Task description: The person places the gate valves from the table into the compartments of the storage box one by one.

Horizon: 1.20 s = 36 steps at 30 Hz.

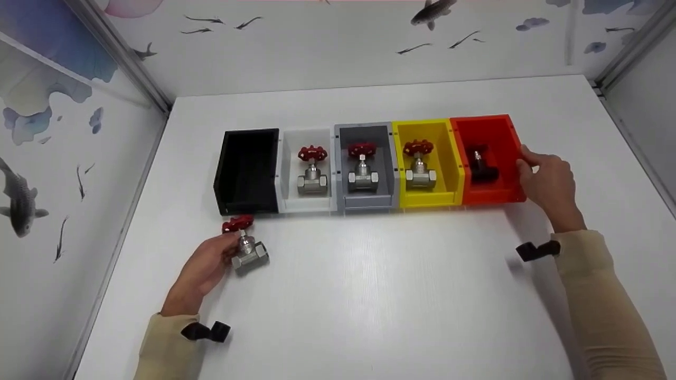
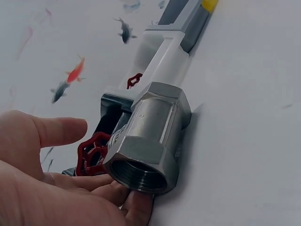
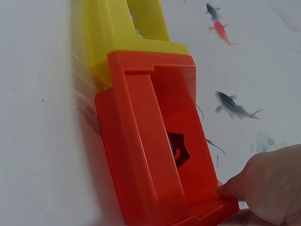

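My left hand is at a metal gate valve with a red handwheel, just in front of the black bin. In the left wrist view, fingers curl under the valve, while the thumb stands apart from its body. The valve's threaded opening faces that camera. My right hand pinches the right side wall of the red bin, at the row's right end. A dark-bodied valve sits inside this bin; the right wrist view shows little of it.
White, grey and yellow bins stand joined between the black and red ones. Each holds an upright gate valve with a red handwheel. Printed panels wall the white table at the back and sides.
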Available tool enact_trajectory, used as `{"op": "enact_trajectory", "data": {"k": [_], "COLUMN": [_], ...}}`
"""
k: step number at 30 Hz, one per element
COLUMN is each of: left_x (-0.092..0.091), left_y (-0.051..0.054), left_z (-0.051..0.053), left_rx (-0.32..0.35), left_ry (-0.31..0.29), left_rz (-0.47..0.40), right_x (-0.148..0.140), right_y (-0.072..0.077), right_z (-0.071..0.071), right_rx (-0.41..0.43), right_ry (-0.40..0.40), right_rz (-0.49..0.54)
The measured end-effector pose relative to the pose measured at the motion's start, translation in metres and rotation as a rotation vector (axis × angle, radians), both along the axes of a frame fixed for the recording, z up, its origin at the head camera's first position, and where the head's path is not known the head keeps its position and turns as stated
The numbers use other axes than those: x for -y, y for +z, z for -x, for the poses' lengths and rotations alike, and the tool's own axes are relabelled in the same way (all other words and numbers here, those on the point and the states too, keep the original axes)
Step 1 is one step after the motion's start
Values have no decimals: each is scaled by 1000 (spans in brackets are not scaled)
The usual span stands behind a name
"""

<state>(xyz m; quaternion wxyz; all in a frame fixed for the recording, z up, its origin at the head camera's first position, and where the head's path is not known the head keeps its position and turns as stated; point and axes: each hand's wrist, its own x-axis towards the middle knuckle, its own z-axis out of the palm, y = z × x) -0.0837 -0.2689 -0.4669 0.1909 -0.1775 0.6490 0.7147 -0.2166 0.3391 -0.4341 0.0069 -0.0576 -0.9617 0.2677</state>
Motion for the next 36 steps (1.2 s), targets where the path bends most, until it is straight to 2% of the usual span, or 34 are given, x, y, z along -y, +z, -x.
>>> {"op": "enact_trajectory", "data": {"k": [8, 14, 22, 25, 29, 36], "left_x": [-5, -7, -9, -9, -9, -8], "left_y": [0, 2, 6, 6, 6, 3], "left_z": [-2, -4, -9, -9, -9, -10], "left_rx": [-10, -21, -34, -45, -57, -68], "left_ry": [5, -10, -52, -87, -129, -134], "left_rz": [0, 4, -21, -18, 20, 93], "right_x": [-2, -2, 0, 0, 1, 0], "right_y": [-2, -1, -1, -1, 0, -2], "right_z": [-1, 0, 1, 1, 1, 1], "right_rx": [-52, -42, -12, -12, -16, -44], "right_ry": [19, 18, 6, 5, 8, 17], "right_rz": [-15, -14, -13, -15, -17, -21]}}
